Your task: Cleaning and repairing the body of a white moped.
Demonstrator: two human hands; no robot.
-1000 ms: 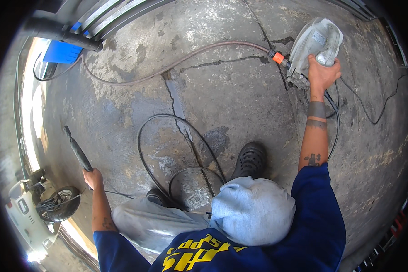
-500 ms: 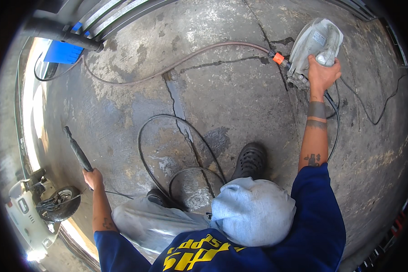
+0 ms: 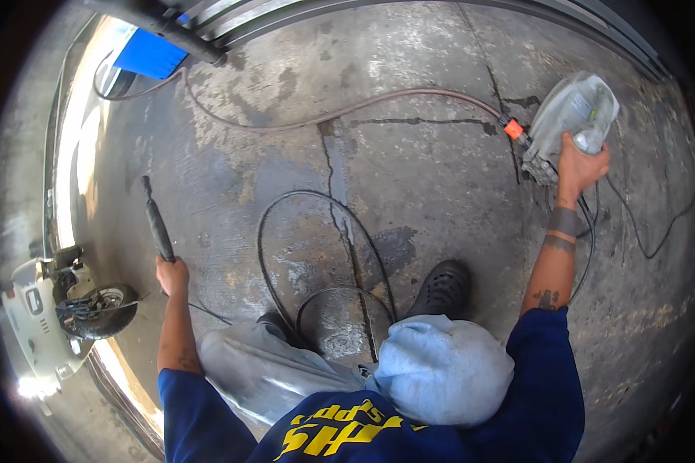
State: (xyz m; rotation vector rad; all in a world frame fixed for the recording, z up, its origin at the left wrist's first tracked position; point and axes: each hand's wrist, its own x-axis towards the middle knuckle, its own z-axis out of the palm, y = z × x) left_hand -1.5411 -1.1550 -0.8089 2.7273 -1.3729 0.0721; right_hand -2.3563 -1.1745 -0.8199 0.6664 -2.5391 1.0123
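While gripping spray wand in left hand, clasping grey machine with right hand; cannot see inside blue bin.

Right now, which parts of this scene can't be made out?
All in the head view:
Wand, near end: hidden by the left hand.
Grey machine, lower part: partly covered by the right hand.
Label on it: print too small.
Left shoe: mostly behind the trouser leg.
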